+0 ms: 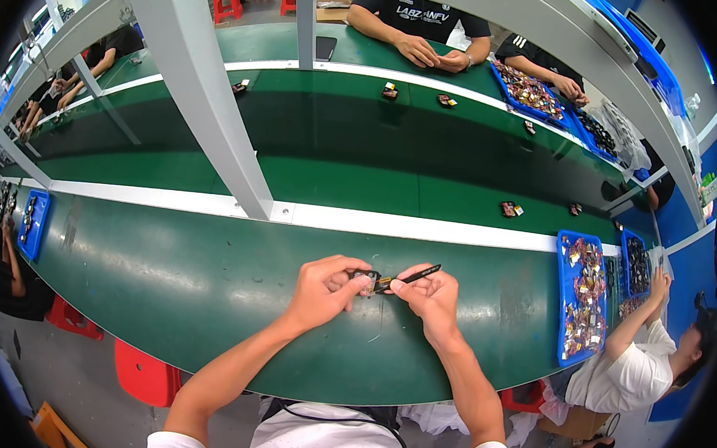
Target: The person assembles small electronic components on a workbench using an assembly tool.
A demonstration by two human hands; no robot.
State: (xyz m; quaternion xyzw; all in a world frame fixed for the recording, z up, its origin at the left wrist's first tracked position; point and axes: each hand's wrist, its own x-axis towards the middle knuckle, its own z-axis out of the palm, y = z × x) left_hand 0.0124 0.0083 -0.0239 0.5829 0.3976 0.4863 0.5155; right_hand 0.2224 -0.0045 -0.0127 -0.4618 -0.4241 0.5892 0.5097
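My left hand (324, 288) pinches a small black-rimmed electronic part (365, 274) between thumb and fingers, just above the green bench. In my right hand (430, 297) is a slim pair of black tweezers (423, 274), its closed end slanting up to the right. The tips point at the part and meet or nearly meet it; my fingers partly hide the spot. Both hands are close together in front of my body.
On the right lies a blue tray (562, 351) of small parts. Beyond the white rail, a green conveyor belt (337, 177) carries scattered small parts. A grey post (210, 100) rises at left. Co-workers sit across and at both sides. A red stool (142, 373) stands below.
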